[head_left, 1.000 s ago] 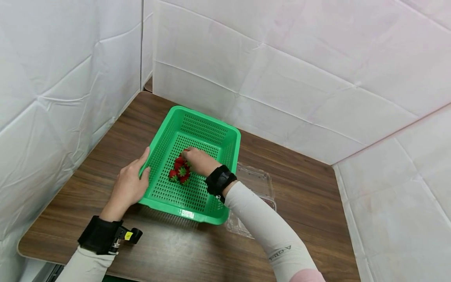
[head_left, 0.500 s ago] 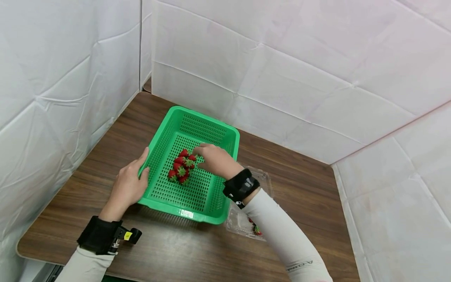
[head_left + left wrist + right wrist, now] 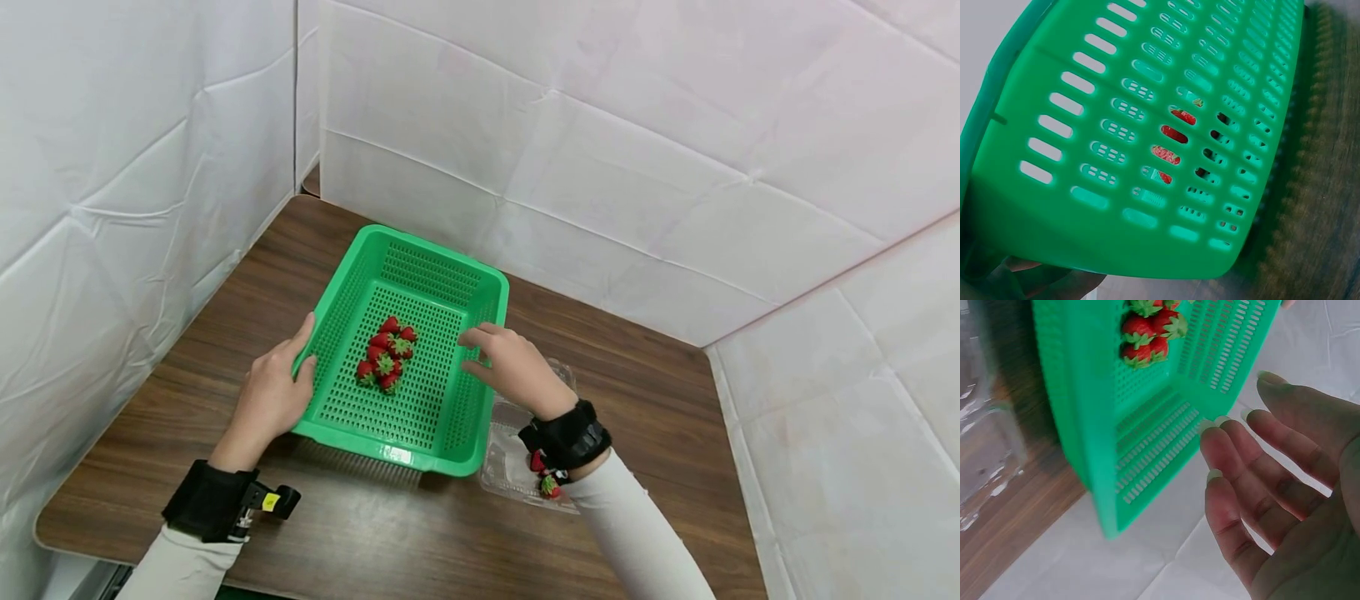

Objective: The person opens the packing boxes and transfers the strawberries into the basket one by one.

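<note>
My left hand grips the left rim of a green plastic basket, thumb over the edge. In the left wrist view, fingers lie along the basket's rim, and bits of red show through its slots. Several strawberries with green leaves cluster on the basket floor, left of its middle. Over the basket's right wall is my right hand, its loosely bent fingers holding nothing. Below the right forearm lies an open clear plastic clamshell; strawberries show in it, partly hidden by the wrist strap.
A brown wood-grain table carries everything. White sheet-covered walls stand behind and on both sides of it. The basket's far edge is near the back wall.
The right hand has left the strawberries and moved right, away from the pile to the basket's right wall. More of the clamshell's strawberries show. The left hand keeps its grip.
</note>
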A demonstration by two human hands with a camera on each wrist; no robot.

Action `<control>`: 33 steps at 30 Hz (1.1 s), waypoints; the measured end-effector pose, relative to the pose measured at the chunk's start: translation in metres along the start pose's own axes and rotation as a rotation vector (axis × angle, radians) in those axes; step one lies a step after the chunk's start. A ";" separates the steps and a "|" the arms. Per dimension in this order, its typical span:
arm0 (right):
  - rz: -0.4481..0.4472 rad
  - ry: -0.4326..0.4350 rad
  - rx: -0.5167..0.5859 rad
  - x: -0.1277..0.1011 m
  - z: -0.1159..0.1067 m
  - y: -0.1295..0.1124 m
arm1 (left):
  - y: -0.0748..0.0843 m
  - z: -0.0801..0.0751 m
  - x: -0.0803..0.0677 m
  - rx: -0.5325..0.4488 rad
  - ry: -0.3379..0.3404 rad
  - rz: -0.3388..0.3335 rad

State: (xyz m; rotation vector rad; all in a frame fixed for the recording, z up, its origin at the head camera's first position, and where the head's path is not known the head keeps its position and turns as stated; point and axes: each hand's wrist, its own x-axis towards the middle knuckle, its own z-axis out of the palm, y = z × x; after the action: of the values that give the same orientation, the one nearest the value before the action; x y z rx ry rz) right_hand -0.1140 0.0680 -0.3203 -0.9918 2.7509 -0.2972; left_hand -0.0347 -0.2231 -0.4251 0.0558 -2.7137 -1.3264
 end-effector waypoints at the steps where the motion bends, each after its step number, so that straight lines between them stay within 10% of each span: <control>1: 0.002 0.015 0.007 -0.004 0.001 0.002 | 0.000 0.000 0.000 -0.001 -0.001 -0.001; 11: 0.037 0.122 0.040 -0.044 0.008 0.025 | -0.001 0.000 -0.001 -0.006 0.012 0.010; 33: 0.238 -0.016 -0.003 -0.105 0.051 0.074 | -0.001 0.001 0.000 -0.014 0.007 0.002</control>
State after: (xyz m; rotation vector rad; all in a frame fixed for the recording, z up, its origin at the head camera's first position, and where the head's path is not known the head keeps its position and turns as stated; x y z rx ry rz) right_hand -0.0664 0.1855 -0.3757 -0.6536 2.8179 -0.2446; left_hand -0.0350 -0.2234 -0.4265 0.0566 -2.6975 -1.3419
